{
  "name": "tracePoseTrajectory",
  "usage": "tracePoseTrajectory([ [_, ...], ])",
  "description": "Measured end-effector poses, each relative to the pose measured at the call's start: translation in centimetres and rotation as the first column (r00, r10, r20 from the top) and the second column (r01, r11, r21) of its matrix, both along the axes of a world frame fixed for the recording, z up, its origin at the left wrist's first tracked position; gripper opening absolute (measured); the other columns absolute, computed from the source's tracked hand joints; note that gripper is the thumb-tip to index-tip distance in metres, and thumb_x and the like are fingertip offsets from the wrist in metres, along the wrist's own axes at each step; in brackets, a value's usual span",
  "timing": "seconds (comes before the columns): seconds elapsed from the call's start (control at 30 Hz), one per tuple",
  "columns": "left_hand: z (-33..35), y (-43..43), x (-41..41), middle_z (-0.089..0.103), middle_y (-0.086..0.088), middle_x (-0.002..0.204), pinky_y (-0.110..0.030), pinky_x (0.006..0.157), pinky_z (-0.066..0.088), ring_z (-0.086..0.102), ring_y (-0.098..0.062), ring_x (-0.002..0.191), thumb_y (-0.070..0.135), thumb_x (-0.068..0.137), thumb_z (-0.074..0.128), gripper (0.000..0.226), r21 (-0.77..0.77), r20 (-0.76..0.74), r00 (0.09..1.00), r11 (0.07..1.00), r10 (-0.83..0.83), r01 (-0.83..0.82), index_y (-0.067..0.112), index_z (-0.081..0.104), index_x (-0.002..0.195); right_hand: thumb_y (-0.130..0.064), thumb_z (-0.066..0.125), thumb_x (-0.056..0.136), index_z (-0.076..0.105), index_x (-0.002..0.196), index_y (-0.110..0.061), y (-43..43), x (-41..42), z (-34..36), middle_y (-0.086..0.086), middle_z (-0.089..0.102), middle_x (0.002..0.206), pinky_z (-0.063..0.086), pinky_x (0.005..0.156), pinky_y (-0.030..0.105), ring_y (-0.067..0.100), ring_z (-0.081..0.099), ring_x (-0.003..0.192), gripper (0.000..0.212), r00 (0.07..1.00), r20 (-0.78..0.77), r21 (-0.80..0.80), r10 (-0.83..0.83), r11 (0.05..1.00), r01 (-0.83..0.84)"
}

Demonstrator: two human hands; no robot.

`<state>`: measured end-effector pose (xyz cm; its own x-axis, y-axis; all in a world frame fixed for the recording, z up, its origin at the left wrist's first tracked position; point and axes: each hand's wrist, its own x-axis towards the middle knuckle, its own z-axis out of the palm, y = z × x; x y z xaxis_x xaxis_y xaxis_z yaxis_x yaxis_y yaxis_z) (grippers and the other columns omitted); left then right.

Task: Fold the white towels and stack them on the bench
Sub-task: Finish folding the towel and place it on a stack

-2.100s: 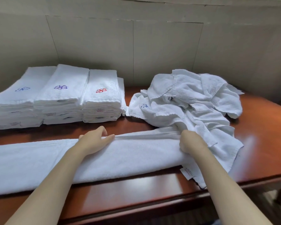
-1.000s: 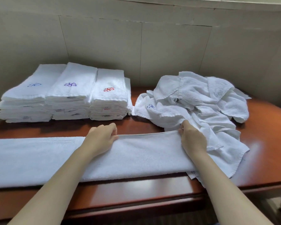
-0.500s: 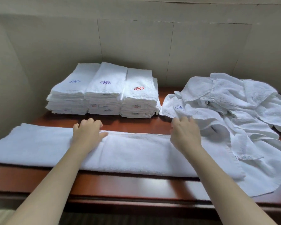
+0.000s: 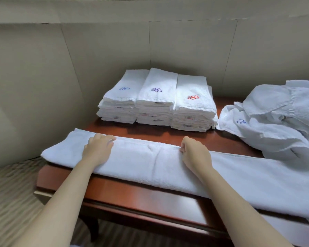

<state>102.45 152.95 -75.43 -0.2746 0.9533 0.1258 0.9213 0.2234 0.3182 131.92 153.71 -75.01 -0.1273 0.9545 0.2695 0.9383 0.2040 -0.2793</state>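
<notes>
White towels on red-brown bench, beige surroundings.
Long towel [image 4: 150, 164] plain white. Three folded stacks [image 4: 155, 98] white, top emblems blue, purple, red, left to right. Loose pile [image 4: 278, 122] white, one blue emblem. Bench [image 4: 150, 198] glossy reddish-brown. Wall [image 4: 96, 47] beige panels. Floor [image 4: 9, 202] tan, probably wavy-striped; blurred.
</notes>
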Motion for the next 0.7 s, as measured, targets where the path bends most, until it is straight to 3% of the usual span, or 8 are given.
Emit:
tracePoseTrajectory([
  [0.1,0.6,1.1,0.1,0.039,-0.008,0.127,-0.038,0.095,0.033,0.038,-0.028,0.115,0.028,0.099,0.04,0.022,-0.03,0.06,0.998,0.999,0.026,-0.024,0.028,0.057,0.114,-0.003,0.042,0.089,0.044,0.088,-0.011,0.2,-0.4,-0.6,0.007,0.059,0.084,0.034,0.061,0.034,0.03,0.053,0.078,0.008,0.996,-0.053,0.038,-0.071,0.997,0.073],
  [0.17,1.1,1.9,0.0,0.034,-0.01,0.126,-0.038,0.099,0.034,0.042,-0.028,0.113,0.025,0.099,0.044,0.015,-0.066,0.148,0.989,0.998,0.024,-0.014,0.019,0.056,0.105,-0.013,0.044,0.094,0.047,0.091,-0.011,0.5,-0.3,-0.8,0.006,0.059,0.087,0.038,0.066,0.035,0.029,0.053,0.083,0.004,0.99,-0.118,0.031,-0.071,0.997,0.075],
  [0.23,1.3,2.5,0.0,0.032,-0.009,0.124,-0.038,0.098,0.038,0.048,-0.026,0.105,0.02,0.099,0.044,0.009,-0.078,0.153,0.988,0.997,0.003,0.009,0.014,0.051,0.099,-0.027,0.052,0.094,0.05,0.089,-0.014,0.7,-0.2,-0.8,0.002,0.058,0.089,0.037,0.072,0.035,0.025,0.05,0.087,0.014,0.987,-0.157,-0.001,-0.037,0.999,0.037],
  [0.33,1.2,2.9,0.7,0.036,-0.008,0.115,-0.037,0.081,0.042,0.049,-0.025,0.09,0.015,0.099,0.042,0.005,0.081,0.107,0.994,0.997,0.005,-0.013,0.014,0.044,0.094,-0.038,0.057,0.09,0.053,0.085,-0.017,1.1,-0.1,-0.9,-0.004,0.051,0.091,0.032,0.077,0.033,0.022,0.046,0.091,0.022,0.994,-0.109,-0.05,0.013,0.999,-0.019],
  [0.43,0.8,3.0,1.3,0.041,-0.008,0.111,-0.038,0.073,0.042,0.049,-0.026,0.084,0.014,0.099,0.044,0.005,0.257,0.126,0.992,0.965,0.008,-0.041,0.014,0.044,0.094,-0.032,0.056,0.092,0.045,0.079,-0.018,1.2,-0.2,-1.1,-0.002,0.051,0.086,0.028,0.071,0.032,0.026,0.051,0.089,0.022,0.993,-0.116,0.048,0.009,0.999,-0.004],
  [0.5,0.3,3.1,1.3,0.045,-0.009,0.115,-0.038,0.079,0.042,0.05,-0.027,0.094,0.013,0.098,0.043,0.008,0.202,0.077,0.997,0.979,0.006,-0.021,0.013,0.049,0.102,-0.029,0.055,0.093,0.044,0.079,-0.016,1.1,-0.3,-1.2,-0.001,0.052,0.082,0.027,0.069,0.033,0.028,0.052,0.084,0.021,0.992,-0.125,0.109,-0.027,0.993,0.041],
  [0.6,-0.4,2.9,1.0,0.05,-0.007,0.129,-0.036,0.092,0.036,0.046,-0.025,0.116,0.02,0.1,0.035,0.028,0.083,0.001,0.999,0.996,-0.034,0.034,0.017,0.052,0.123,-0.036,0.053,0.094,0.052,0.088,-0.013,1.1,-0.5,-1.1,0.002,0.056,0.09,0.032,0.069,0.033,0.025,0.049,0.084,0.023,0.996,-0.002,0.088,-0.092,0.992,0.092],
  [0.7,-0.4,2.2,-0.4,0.034,-0.003,0.151,-0.042,0.112,0.02,0.027,-0.019,0.14,0.037,0.102,0.03,0.044,-0.022,-0.007,0.999,0.999,-0.044,0.044,0.02,0.039,0.141,-0.038,0.05,0.095,0.05,0.094,-0.013,0.5,-0.9,-0.8,0.004,0.055,0.096,0.031,0.073,0.034,0.027,0.048,0.09,0.025,0.979,0.094,0.063,-0.182,0.982,0.177],
])
